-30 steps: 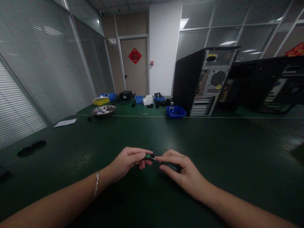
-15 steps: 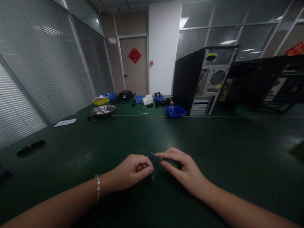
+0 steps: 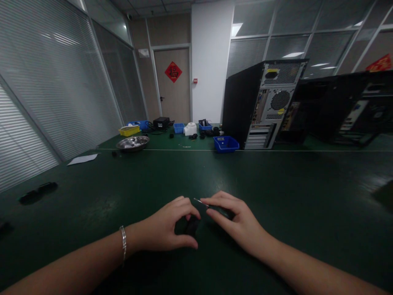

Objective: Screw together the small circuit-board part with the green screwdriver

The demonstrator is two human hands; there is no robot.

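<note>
Low over the green table, my left hand (image 3: 167, 224) curls around a small dark object (image 3: 193, 226), its thumb spread away from the fingers. Much of that piece is in shadow, so its kind is unclear. Close by on the right, my right hand (image 3: 235, 215) pinches a slim metal-tipped tool (image 3: 200, 202) between thumb and fingers. Its thin bright end points left, toward the left hand's fingertips. The rest of the tool is mostly hidden under the palm. The two hands are slightly apart.
Beyond the hands, a blue bin (image 3: 226, 144) stands by a black computer tower (image 3: 242, 106). A metal bowl (image 3: 132, 143) and a sheet of paper (image 3: 82, 159) lie at the left. Dark items (image 3: 38, 193) rest nearer. A yellow tray (image 3: 129, 130) sits farther back.
My left hand has opened its thumb away from its fingers, and the dark object now shows between them. My right hand and its tool have barely moved.
</note>
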